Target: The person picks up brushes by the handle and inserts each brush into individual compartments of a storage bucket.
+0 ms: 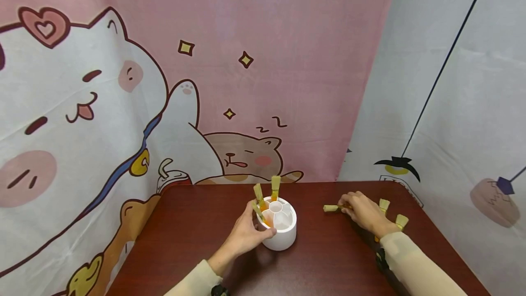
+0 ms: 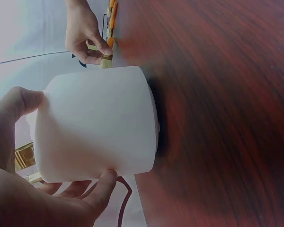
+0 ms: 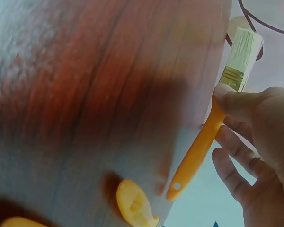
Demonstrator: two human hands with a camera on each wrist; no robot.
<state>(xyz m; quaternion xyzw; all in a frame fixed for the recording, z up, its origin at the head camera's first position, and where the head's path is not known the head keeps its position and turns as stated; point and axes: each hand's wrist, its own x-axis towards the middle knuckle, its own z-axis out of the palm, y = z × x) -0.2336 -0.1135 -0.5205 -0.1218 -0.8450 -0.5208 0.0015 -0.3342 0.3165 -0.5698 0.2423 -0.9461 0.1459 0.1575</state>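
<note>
Our left hand (image 1: 245, 235) grips the holder (image 1: 283, 240), three brushes (image 1: 275, 187) inside, near the surface's (image 1: 197, 227) far edge. Our right hand (image 1: 363, 212) pinches another brush (image 1: 330, 208); two more brushes (image 1: 402, 221) lie beside the surface's right edge.

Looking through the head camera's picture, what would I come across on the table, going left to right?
Left hand → white divided holder → held brush → right hand → first loose brush → outermost loose brush.
</note>
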